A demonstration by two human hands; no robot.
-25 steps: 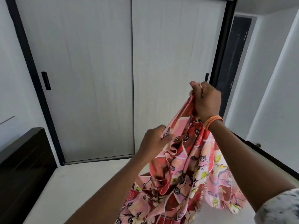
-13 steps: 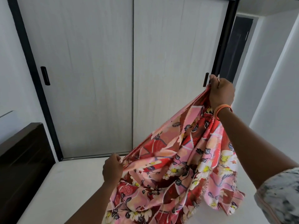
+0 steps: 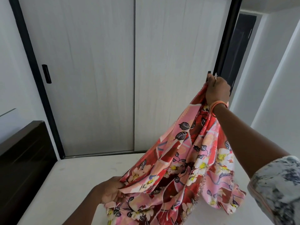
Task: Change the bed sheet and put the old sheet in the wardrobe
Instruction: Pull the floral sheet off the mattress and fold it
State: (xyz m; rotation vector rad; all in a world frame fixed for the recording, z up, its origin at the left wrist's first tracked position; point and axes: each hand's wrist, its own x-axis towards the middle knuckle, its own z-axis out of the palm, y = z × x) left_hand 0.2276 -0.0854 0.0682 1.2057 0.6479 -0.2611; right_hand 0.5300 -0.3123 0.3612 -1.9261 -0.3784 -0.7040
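Two hands stretch out the flowery sheet

Both hands hold the sheet (image 3: 186, 159) over the bare mattress (image 3: 73, 184). The right hand (image 3: 217, 91) is up high, fingers curled tight on one corner. The left hand (image 3: 110, 190) is down low, pinching the edge. Held far apart like this, the cloth pulls into a long line between them, probably so it can open up and spread flat. The wardrobe (image 3: 100, 78) behind has both doors closed.
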